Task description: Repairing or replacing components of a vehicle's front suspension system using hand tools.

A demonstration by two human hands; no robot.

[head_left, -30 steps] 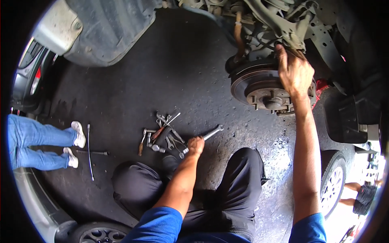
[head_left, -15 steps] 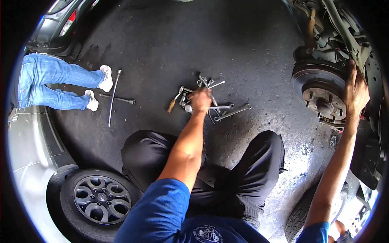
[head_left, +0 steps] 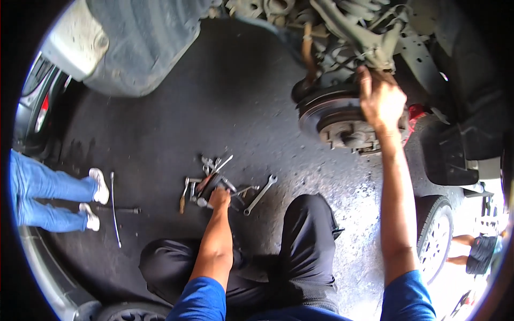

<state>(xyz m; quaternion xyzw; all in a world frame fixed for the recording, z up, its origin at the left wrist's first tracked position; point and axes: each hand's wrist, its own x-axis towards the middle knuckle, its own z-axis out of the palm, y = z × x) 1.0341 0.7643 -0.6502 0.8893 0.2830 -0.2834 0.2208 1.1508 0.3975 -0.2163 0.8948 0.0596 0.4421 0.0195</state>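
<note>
My left hand (head_left: 220,198) is low over a pile of hand tools on the floor, its fingers curled at a dark object that I cannot make out. Around it lie a ratchet with an amber handle (head_left: 182,205), a red-handled tool (head_left: 204,183) and several metal pieces. A combination wrench (head_left: 261,195) lies just right of the pile. My right hand (head_left: 383,101) is raised and closed over the upper right rim of a brake disc (head_left: 316,111), beneath a suspension arm (head_left: 348,27). Its thumb shows; the fingertips are hidden behind the disc.
A lug wrench (head_left: 114,214) lies on the dark floor at left, beside a person in blue jeans (head_left: 56,184) and white shoes. A loose wheel (head_left: 134,312) lies near my left knee. A car's wheel (head_left: 435,235) stands at right, with another person (head_left: 479,254) beyond. Bodywork (head_left: 144,48) hangs overhead.
My view has swung up and right, so the brake disc and tools sit further left in it. My left hand stays at the tools; my right hand stays on the disc.
</note>
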